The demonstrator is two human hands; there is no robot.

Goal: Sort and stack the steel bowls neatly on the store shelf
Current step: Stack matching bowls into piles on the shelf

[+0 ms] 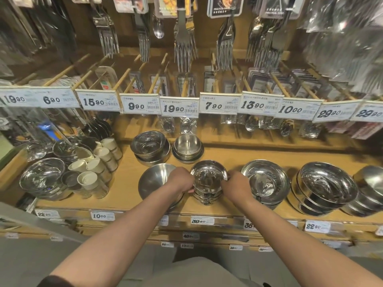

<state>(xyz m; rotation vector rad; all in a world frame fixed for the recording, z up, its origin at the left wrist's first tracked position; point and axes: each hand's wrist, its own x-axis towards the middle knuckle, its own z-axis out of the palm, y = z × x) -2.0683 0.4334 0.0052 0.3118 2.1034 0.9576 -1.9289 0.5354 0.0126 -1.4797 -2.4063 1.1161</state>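
Note:
A stack of small shiny steel bowls (208, 177) stands at the front middle of the wooden shelf (124, 195). My left hand (180, 180) grips its left side and my right hand (234, 186) grips its right side, fingers curled round the rims. Just left of it, partly behind my left hand, lies a larger matte steel bowl (154, 180). To the right stand a wide bowl stack (266, 183) and a taller stack (325, 187). Behind are two more stacks, one glossy (149, 147) and one matte (188, 149).
Cream-lidded shaker jars (97, 164) and wrapped steel bowls (44, 177) crowd the shelf's left end. Price tags (179, 108) run above on a rail, with packed forks and spoons (184, 48) hanging over the shelf. More bowls (371, 183) sit at the far right edge.

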